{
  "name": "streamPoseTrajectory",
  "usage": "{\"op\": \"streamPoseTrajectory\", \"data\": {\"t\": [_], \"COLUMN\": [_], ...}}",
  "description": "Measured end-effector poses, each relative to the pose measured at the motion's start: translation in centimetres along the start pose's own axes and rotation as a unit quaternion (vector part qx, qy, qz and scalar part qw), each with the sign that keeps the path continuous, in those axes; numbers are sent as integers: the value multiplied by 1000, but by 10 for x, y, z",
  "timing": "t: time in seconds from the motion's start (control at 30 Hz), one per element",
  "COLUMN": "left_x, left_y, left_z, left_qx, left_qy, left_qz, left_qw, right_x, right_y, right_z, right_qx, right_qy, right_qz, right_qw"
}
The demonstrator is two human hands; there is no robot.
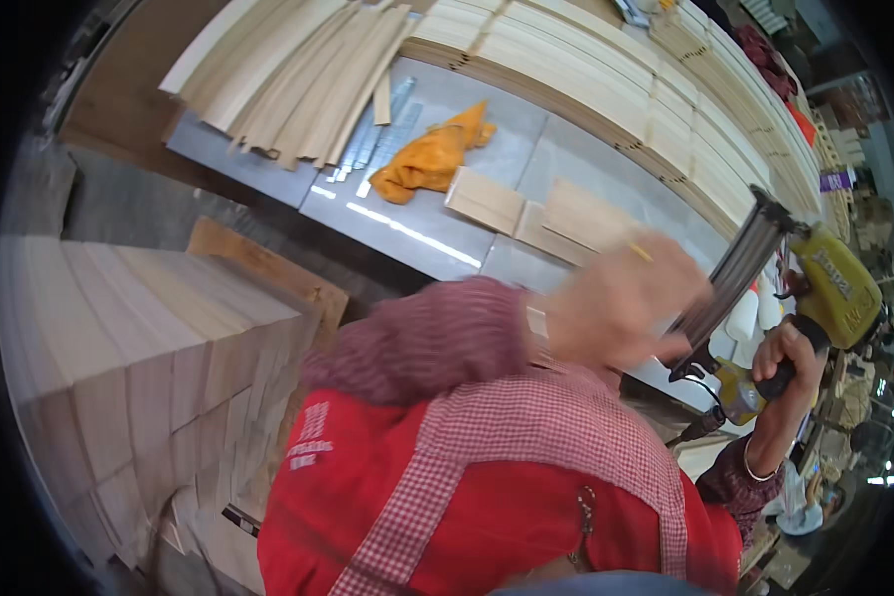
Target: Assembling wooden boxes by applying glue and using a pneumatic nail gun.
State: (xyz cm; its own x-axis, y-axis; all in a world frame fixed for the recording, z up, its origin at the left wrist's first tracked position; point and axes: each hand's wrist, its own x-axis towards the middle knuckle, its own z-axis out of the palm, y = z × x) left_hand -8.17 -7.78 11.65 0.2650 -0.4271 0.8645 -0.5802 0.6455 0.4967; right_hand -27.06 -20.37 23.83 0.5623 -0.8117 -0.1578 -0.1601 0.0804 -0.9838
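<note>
My right hand (791, 360) is wrapped round the black grip of a yellow-green pneumatic nail gun (836, 283), held up at the right. The gun's long dark magazine (733, 273) slants across toward my left hand. My left hand (631, 298) is in front of my chest, close to the magazine's lower end; motion smears its fingers, and I cannot tell if it touches the gun. Just beyond it, flat pale wooden boards (581, 214) lie on the grey worktable (353, 223), partly hidden by the hand. A crumpled orange cloth or glove (429, 159) rests left of the boards.
Loose wooden strips (293, 74) and silvery metal strips (382, 134) lie at the table's far left. Long bundled wooden slats (606, 89) line its back. At my left rises a tall stack of wooden boards (139, 368). A hose fitting (700, 427) hangs below the gun.
</note>
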Motion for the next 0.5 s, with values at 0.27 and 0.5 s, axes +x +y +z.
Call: {"op": "streamPoseTrajectory", "data": {"t": [0.27,0.5], "left_x": [8,-1], "left_y": [11,14], "left_z": [83,78], "left_qx": [208,213], "left_qy": [-36,-51], "left_qz": [130,134], "left_qw": [969,966], "right_x": [3,2], "right_y": [15,23], "right_z": [-28,-48], "right_qx": [203,258], "right_qy": [-4,-28], "right_qz": [-73,-105], "right_qw": [976,960]}}
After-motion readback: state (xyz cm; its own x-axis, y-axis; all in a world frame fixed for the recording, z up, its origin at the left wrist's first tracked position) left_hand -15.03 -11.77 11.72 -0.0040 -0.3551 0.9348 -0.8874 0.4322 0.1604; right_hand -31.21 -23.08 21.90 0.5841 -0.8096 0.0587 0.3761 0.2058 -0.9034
